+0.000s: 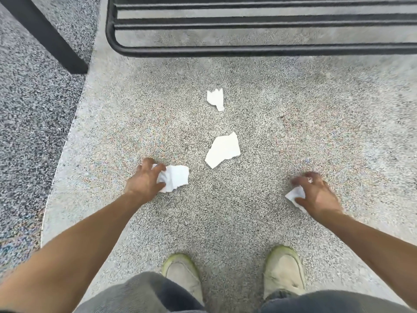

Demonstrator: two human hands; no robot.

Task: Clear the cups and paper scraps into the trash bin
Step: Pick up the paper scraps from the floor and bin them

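The ground is a light grey speckled stone slab [248, 211] with fine dark and reddish grains and a matte finish. Its left edge curves from the upper middle down to the lower left. Beyond that edge lies a darker, coarser speckled surface [33, 114] in grey, black and white. A black straight bar [48, 35] crosses this darker area diagonally and ends at the slab edge. At the top, a black metal frame [248, 49] of rounded tubes stands over the slab; its horizontal bars run parallel, and the lowest tube bends upward at the left corner. Lighting is even and diffuse, without hard shadows.
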